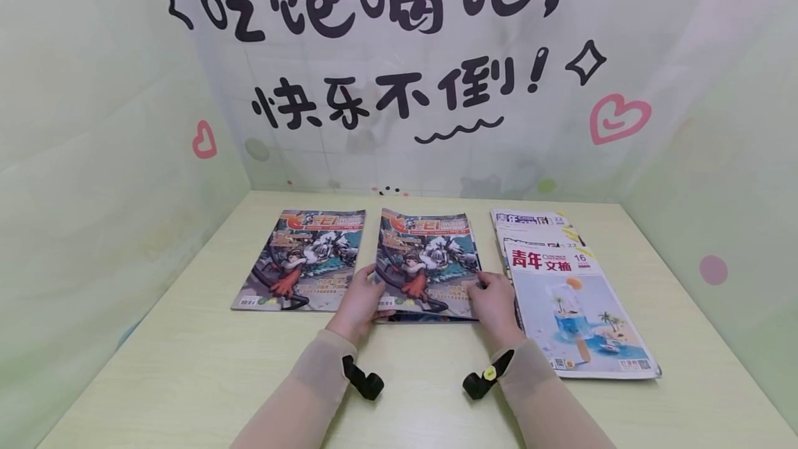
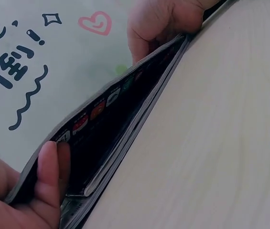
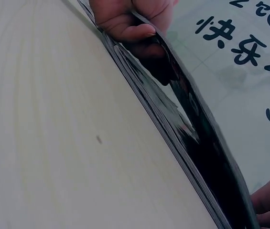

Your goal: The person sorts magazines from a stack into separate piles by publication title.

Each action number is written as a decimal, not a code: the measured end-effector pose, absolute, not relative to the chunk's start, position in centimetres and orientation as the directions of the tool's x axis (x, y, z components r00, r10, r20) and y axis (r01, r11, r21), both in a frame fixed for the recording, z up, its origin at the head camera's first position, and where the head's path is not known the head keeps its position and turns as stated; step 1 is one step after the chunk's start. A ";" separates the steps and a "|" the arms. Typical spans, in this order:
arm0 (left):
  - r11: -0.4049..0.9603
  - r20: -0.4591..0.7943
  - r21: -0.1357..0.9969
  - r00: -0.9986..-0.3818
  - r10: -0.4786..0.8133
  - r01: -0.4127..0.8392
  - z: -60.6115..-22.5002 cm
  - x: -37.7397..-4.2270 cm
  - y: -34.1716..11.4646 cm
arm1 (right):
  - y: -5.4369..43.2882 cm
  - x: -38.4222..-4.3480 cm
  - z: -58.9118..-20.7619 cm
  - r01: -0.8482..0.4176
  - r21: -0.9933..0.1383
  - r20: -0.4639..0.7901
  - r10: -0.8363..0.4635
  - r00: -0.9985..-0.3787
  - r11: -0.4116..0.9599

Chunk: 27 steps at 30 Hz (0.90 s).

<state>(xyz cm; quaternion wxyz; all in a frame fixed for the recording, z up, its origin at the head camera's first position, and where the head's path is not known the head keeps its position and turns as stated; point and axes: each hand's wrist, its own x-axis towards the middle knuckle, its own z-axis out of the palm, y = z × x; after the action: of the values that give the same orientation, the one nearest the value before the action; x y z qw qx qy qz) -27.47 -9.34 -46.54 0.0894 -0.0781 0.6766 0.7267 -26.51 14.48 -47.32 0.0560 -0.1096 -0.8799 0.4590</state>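
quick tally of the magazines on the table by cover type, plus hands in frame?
Comic-cover magazines: 2 visible, one lying flat at left, one held at its near edge by both hands, with more pages or a copy beneath it; cannot tell which.
White-cover magazines: at least 3 in the overlapping stack at right.
Hands: 2, left hand and right hand.
Total: 5 magazines visible, 2 hands.

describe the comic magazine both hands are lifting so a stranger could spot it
On the pale wooden table, three magazine groups sit in a row. It is the middle glossy cartoon-cover magazine, gripped by the left hand and right hand; its identical twin lies untouched alongside.
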 end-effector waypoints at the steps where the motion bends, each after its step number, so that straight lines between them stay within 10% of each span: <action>1: -0.089 -0.239 0.967 -0.971 0.021 -0.240 -46.6 -27.5 -9.4 | 14.5 -26.5 -47.3 0.139 -0.824 -0.001 0.244 -0.970 0.550; 27: -0.267 -0.332 0.907 -0.943 0.020 -0.325 -46.4 -27.4 -9.5 | 14.6 -26.8 -47.0 0.201 -0.889 -0.089 0.277 -0.957 0.410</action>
<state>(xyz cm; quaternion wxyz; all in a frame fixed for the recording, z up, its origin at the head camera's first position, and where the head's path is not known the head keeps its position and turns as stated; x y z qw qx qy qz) -27.43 -9.52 -46.42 0.1100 -0.1283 0.5954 0.7855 -26.80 14.56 -47.03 0.0361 -0.1425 -0.8390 0.5239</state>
